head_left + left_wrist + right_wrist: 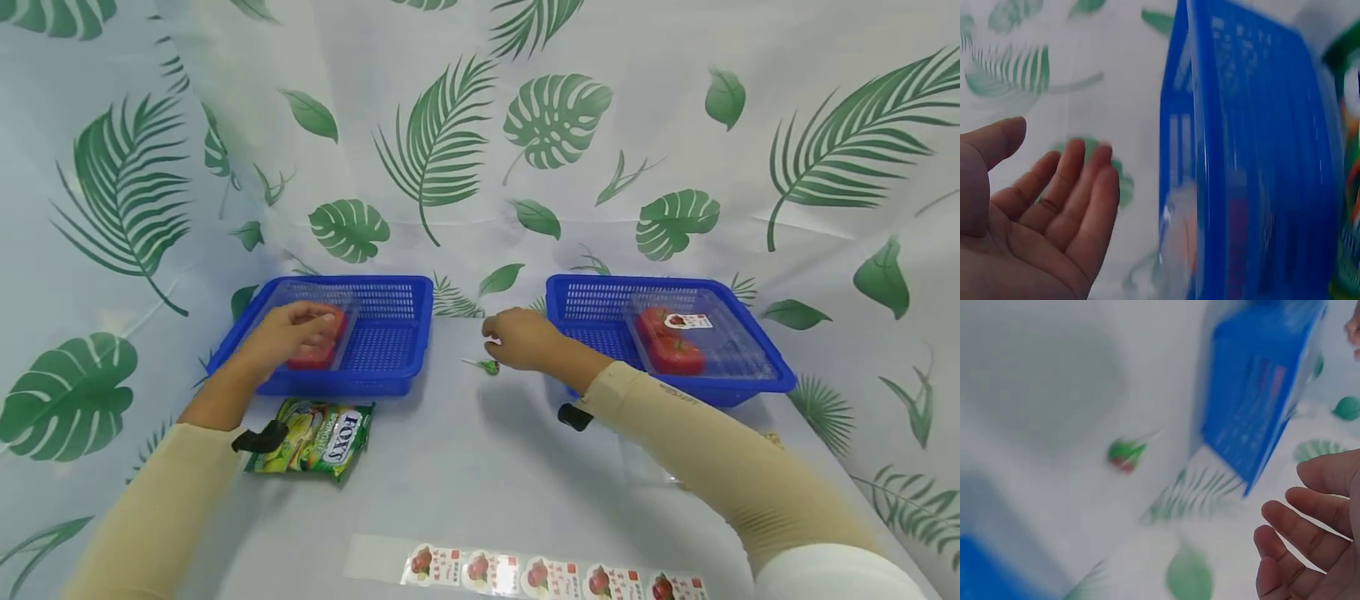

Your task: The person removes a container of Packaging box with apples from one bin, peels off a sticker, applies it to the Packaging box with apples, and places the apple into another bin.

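Hovering over the left basket [390, 333], the left hand [288, 333] has straight, loosely spread fingers just above a clear box of red fruit [318, 342], holding nothing; the right hand [521, 337] hangs relaxed, empty, a small lollipop [487, 366] lying just below its fingertips, positioned for picking.

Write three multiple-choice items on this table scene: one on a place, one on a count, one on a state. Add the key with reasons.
1. Where does the candy packet lie?
A. inside the right basket
B. on the table in front of the left basket
C. on the sticker strip

2. How many blue baskets stand on the table?
A. one
B. two
C. three

3. How is the left hand?
A. fingers straight, palm bare
B. a fist round a sticker
C. pinching the packet

Key: B, the packet lies just before the left basket's front wall; B, the left basket and the right basket are all; A, the left wrist view shows a bare palm.
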A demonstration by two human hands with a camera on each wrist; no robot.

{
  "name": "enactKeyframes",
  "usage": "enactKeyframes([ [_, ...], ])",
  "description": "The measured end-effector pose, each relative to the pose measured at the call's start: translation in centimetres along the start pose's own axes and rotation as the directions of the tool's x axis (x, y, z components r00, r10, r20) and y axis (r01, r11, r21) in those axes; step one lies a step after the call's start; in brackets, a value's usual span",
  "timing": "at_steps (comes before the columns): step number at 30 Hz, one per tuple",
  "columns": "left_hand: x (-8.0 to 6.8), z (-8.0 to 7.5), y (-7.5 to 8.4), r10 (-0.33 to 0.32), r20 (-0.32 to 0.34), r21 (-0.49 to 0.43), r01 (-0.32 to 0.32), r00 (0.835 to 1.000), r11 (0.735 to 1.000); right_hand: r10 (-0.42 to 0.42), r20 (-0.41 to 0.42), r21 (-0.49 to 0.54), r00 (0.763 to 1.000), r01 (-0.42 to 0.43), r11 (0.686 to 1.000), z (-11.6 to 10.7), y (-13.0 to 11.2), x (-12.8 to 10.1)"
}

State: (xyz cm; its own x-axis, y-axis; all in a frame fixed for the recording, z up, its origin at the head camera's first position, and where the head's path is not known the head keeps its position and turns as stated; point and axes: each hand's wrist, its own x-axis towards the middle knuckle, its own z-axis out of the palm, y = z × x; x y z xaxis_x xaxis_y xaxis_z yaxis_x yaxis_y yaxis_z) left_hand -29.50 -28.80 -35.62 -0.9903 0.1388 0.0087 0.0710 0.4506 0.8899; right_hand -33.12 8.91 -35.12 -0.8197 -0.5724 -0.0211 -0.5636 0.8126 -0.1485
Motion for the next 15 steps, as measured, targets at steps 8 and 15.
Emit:
enactKeyframes([
  [8, 1.1, -4.7, -3.9, -0.073, -0.354, 0.098, 0.114, 0.932, 0.989, -0.116, -0.063, 0.033, 0.991, 0.119, 0.992, 0.5, -5.4, 3.7],
  [15, 1.2, -6.1, -4.7, -0.105, -0.395, 0.225, 0.207, 0.913, 0.952, -0.177, -0.182, 0.121, 0.967, 0.200, 0.972, 2.1, -8.8, 6.7],
])
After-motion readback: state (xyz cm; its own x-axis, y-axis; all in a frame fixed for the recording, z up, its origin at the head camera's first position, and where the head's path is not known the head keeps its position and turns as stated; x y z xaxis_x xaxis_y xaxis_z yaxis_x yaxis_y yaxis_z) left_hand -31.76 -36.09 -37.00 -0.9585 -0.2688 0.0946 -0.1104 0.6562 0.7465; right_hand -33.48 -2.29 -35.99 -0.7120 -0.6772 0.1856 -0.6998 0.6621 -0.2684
